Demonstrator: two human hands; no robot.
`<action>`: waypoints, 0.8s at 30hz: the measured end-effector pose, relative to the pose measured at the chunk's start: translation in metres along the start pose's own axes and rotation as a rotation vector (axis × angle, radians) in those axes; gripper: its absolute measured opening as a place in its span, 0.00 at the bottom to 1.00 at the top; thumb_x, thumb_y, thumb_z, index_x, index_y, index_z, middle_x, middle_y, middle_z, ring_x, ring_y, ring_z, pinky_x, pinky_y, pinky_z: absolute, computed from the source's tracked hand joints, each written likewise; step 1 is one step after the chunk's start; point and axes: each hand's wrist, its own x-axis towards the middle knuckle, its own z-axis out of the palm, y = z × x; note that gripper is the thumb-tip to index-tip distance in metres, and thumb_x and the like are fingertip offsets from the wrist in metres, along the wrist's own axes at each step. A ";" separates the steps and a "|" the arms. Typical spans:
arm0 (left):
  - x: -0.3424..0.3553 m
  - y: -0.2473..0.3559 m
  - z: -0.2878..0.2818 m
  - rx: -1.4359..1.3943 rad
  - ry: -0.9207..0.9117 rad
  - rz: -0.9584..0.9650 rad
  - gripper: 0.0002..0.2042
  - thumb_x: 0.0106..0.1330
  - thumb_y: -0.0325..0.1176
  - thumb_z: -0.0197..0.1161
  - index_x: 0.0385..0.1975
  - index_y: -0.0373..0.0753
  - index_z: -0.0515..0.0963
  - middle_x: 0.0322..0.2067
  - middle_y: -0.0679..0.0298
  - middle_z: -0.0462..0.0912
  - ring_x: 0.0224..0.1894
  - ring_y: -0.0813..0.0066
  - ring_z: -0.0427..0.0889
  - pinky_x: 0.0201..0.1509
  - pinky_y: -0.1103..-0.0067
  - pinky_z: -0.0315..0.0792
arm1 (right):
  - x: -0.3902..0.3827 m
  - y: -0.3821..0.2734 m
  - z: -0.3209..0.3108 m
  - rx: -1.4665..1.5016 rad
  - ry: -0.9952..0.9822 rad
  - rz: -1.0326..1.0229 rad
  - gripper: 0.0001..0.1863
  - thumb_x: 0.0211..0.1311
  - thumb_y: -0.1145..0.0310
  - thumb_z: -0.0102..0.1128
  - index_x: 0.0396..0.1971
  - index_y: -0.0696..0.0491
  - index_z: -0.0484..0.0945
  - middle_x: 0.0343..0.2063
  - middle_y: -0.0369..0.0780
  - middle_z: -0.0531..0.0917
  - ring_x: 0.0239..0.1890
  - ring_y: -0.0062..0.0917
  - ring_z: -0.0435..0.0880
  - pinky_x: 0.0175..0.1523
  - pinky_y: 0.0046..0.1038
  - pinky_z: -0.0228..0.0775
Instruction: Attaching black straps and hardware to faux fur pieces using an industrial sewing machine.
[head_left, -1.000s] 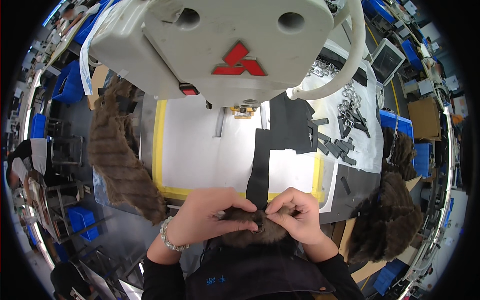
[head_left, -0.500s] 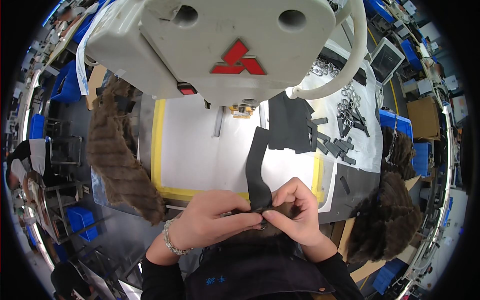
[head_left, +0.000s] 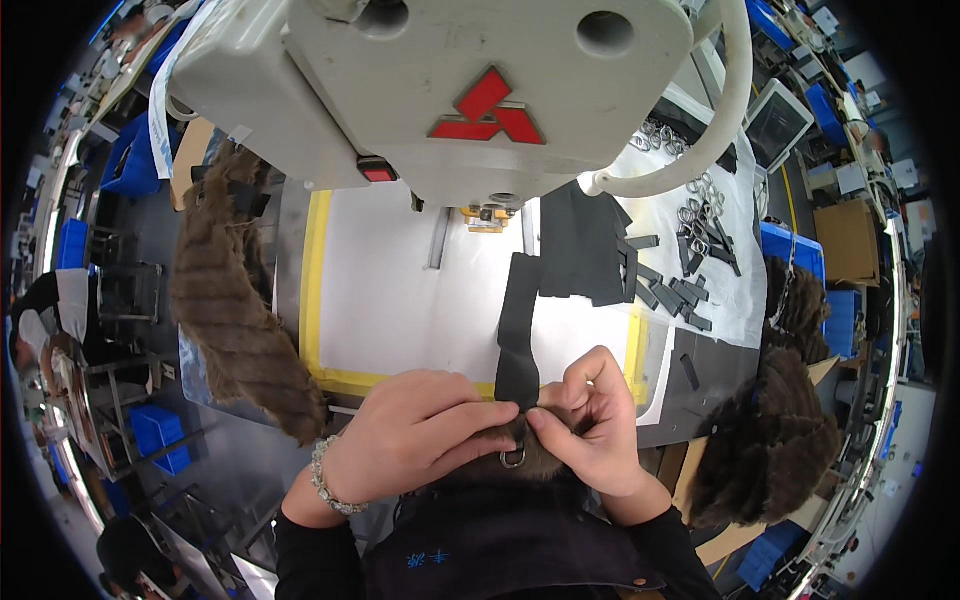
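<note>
1. Strap, black and flat, has its near end in the grip; from there it runs away from the body over the white board.
2. Left hand: thumb and forefinger are pinched together on the strap's near end, coming from its left side. A beaded bracelet circles this wrist, behind the grip.
3. Right hand: thumb and bent forefinger are closed on the strap's right edge; whether they also catch the fur, I cannot tell.
4. Directly under the grip is a piece of brown fur, partly hidden by the fingers. A metal ring hangs just below the fingertips, against this fur.
5. Ahead of the grip, well apart from it, stands the pale sewing machine.
6. Ahead and to the right of the grip are a pile of black cloth, short black strips and loose metal rings.
7. Well to the left of the grip lies a long fur piece; well to its right, a fur bundle.
</note>
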 end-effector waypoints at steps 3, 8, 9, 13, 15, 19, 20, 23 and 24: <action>-0.001 0.001 -0.001 0.002 0.000 -0.003 0.16 0.43 0.34 0.77 0.34 0.42 0.83 0.21 0.68 0.76 0.20 0.72 0.74 0.22 0.79 0.67 | 0.000 -0.001 0.000 -0.008 -0.011 0.005 0.18 0.59 0.90 0.52 0.36 0.52 0.56 0.25 0.32 0.69 0.27 0.07 0.65 0.29 0.13 0.55; -0.004 -0.002 0.001 -0.084 0.007 -0.006 0.11 0.50 0.31 0.72 0.34 0.42 0.80 0.24 0.68 0.74 0.24 0.70 0.75 0.26 0.76 0.68 | 0.000 0.000 -0.001 0.009 -0.030 -0.001 0.18 0.60 0.90 0.51 0.35 0.52 0.55 0.25 0.32 0.68 0.27 0.06 0.64 0.29 0.12 0.53; -0.005 -0.003 0.000 -0.081 0.003 -0.007 0.11 0.50 0.31 0.72 0.34 0.42 0.80 0.24 0.68 0.74 0.24 0.70 0.75 0.26 0.76 0.68 | 0.000 -0.002 0.001 0.015 -0.021 0.014 0.18 0.60 0.90 0.51 0.35 0.52 0.55 0.25 0.32 0.69 0.27 0.06 0.64 0.29 0.12 0.53; -0.007 -0.003 -0.003 0.026 -0.055 0.097 0.12 0.47 0.32 0.73 0.33 0.46 0.83 0.23 0.70 0.75 0.23 0.73 0.75 0.25 0.79 0.66 | 0.001 -0.006 0.004 0.017 -0.001 0.055 0.18 0.61 0.89 0.52 0.35 0.52 0.54 0.25 0.32 0.69 0.27 0.06 0.64 0.29 0.12 0.54; -0.006 0.000 -0.003 0.084 -0.063 0.109 0.12 0.44 0.33 0.75 0.31 0.47 0.84 0.22 0.72 0.76 0.23 0.74 0.75 0.25 0.80 0.65 | 0.001 -0.007 0.002 0.023 -0.011 0.061 0.18 0.61 0.89 0.52 0.35 0.52 0.55 0.25 0.32 0.69 0.28 0.05 0.64 0.30 0.12 0.55; -0.007 0.003 -0.002 0.110 -0.053 0.031 0.14 0.43 0.34 0.76 0.32 0.48 0.84 0.25 0.72 0.78 0.24 0.74 0.76 0.26 0.80 0.66 | 0.001 -0.003 0.001 -0.015 -0.005 0.062 0.17 0.61 0.88 0.53 0.34 0.52 0.55 0.25 0.31 0.70 0.29 0.05 0.65 0.30 0.11 0.56; -0.007 0.004 -0.001 0.117 -0.049 0.027 0.14 0.43 0.35 0.76 0.32 0.47 0.84 0.27 0.71 0.79 0.25 0.74 0.77 0.26 0.80 0.66 | 0.000 -0.004 0.001 -0.009 0.002 0.058 0.17 0.61 0.88 0.53 0.34 0.52 0.55 0.25 0.31 0.70 0.29 0.05 0.65 0.30 0.11 0.56; -0.008 0.009 0.000 0.059 -0.023 0.036 0.15 0.46 0.35 0.75 0.35 0.43 0.81 0.30 0.70 0.78 0.27 0.74 0.77 0.27 0.80 0.67 | -0.003 -0.007 0.001 -0.020 -0.006 0.097 0.17 0.61 0.86 0.55 0.32 0.53 0.56 0.25 0.32 0.70 0.29 0.05 0.65 0.29 0.12 0.58; -0.008 0.013 0.000 0.060 -0.031 0.039 0.15 0.46 0.35 0.75 0.35 0.43 0.81 0.30 0.70 0.78 0.27 0.74 0.77 0.27 0.80 0.67 | -0.002 -0.008 0.001 -0.076 -0.004 0.089 0.16 0.61 0.85 0.56 0.31 0.53 0.57 0.25 0.33 0.71 0.29 0.05 0.66 0.30 0.12 0.59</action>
